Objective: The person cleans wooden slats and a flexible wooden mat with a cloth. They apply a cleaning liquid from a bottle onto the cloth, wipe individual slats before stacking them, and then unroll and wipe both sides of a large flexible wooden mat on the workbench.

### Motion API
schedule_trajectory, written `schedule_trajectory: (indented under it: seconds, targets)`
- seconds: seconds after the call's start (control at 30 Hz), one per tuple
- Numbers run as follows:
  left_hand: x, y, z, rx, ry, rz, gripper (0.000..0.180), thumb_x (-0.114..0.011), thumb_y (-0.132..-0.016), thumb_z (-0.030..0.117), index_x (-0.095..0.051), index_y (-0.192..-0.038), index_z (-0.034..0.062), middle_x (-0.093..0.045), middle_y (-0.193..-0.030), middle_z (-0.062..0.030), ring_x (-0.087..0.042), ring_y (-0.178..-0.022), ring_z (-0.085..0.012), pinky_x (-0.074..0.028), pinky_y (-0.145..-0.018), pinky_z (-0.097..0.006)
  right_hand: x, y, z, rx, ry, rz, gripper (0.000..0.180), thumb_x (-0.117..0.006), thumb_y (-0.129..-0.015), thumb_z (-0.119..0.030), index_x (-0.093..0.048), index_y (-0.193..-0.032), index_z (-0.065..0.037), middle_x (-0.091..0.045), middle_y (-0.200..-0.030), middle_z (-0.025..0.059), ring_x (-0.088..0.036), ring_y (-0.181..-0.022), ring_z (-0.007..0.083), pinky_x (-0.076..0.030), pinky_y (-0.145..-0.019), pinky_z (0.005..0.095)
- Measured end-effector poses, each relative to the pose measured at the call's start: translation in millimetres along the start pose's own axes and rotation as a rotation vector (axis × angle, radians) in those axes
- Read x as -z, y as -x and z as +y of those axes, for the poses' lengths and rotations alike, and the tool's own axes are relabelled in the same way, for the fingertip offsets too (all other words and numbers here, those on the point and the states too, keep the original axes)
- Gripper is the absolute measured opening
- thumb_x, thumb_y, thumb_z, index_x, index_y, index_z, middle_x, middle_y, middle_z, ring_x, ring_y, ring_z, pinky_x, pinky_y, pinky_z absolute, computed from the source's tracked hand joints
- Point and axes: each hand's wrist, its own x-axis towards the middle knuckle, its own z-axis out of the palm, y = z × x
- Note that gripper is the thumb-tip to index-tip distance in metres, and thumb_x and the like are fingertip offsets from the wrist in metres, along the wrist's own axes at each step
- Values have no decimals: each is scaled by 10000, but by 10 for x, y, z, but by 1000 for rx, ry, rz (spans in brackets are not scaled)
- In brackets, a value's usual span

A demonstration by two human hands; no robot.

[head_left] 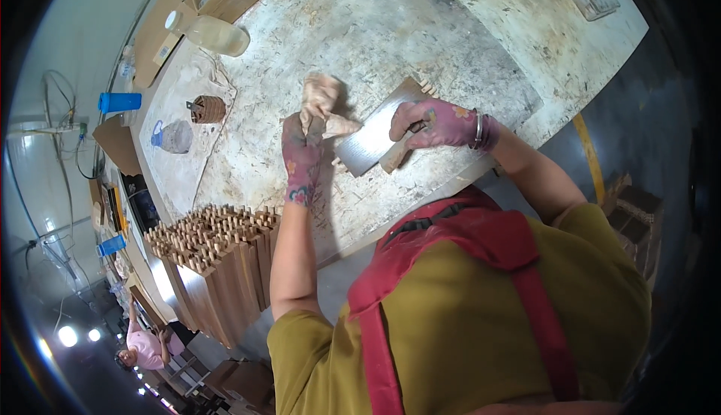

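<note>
On the table (420,28), toward the far left, I see a big bottle (219,36) with a white cap, cloudy and pale-yellowish; whether that is liquid or plastic I can't tell. Nearer, a brown ribbed pot (210,110) has something dark poking out of its top, and beside it lies a clear jug (176,137) with a blue handle. A blue bottle (120,102) is at the left edge. The carton (156,33) behind bears a white label (163,49), too small to read.

In the middle, the gloved right hand (437,123) grips a shiny-faced board (369,143), fingers curled over its edge. To its left, the gloved left hand (302,148) clutches a pale bundle (321,93), badly blurred. Near left, pegs (214,229) top a stack of boards (229,295).
</note>
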Motion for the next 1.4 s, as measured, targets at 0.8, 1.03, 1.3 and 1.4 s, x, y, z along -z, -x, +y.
schedule_trajectory:
  seconds: [0.8, 1.03, 1.3, 1.4]
  targets:
    - [-1099, -1404, 597, -783, -871, -497, 509, -656, -865, 389, -548, -1245, 69, -550, -1199, -238, -549, -1100, -418, -456, -936, -458, -508, -450, -113, -175, -260, 152, 293, -681, -835, -279, -694, -922, 0, -689, -919, 113, -648, -882, 180, -497, -814, 316]
    - [-405, -899, 640, -212, -84, -435, 482, -660, -917, 232, -521, -1324, 14, -638, -1145, -79, -616, -1013, -177, -478, -929, -297, -158, 205, 197, -34, -1506, 809, 213, -528, -977, -172, -632, -1099, -31, -644, -1165, 118, -596, -1113, 267, -441, -1055, 424]
    - [-607, -153, 644, 61, 416, -558, 434, -610, -958, 210, -524, -1327, -2, -632, -1088, -33, -613, -955, -119, -499, -857, -265, -338, 170, -158, -106, -1533, 707, 260, -503, -990, -163, -553, -1203, -23, -620, -1158, 123, -613, -1065, 255, -475, -1026, 404]
    - [-615, -159, 589, 97, 514, -596, 385, -597, -961, 140, -532, -1296, -39, -637, -1124, -70, -618, -983, -135, -509, -882, -274, -434, 163, -404, -199, -1453, 747, 316, -502, -990, -161, -510, -1273, -21, -616, -1178, 114, -608, -1086, 247, -477, -1030, 389]
